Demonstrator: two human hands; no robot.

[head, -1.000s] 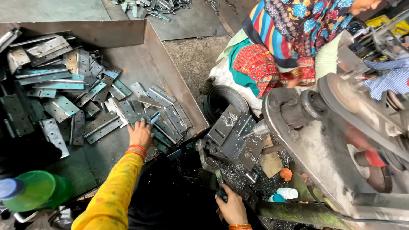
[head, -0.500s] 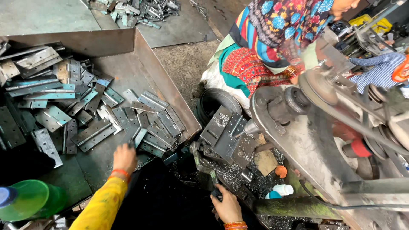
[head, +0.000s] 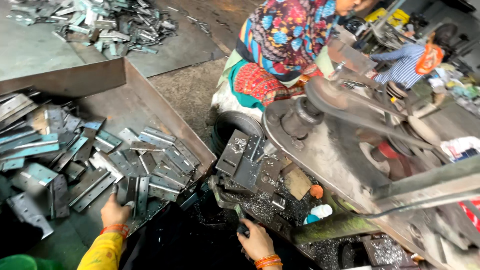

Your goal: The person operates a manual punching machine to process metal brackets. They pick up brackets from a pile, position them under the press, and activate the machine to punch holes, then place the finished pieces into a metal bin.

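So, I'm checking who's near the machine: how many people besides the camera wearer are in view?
2. One in a colourful patterned scarf sits just behind the machine; another in a blue shirt works at the far top right. Others may be hidden.

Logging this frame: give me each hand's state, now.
Left hand: closed on a metal plate in the tray.
Right hand: gripping a dark handle at the press; what exactly cannot be told.

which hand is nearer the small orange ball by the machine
Right. The right hand is low on the machine's front edge, just below and left of the orange ball. The left hand is far to the left, on the metal plates in the tray.
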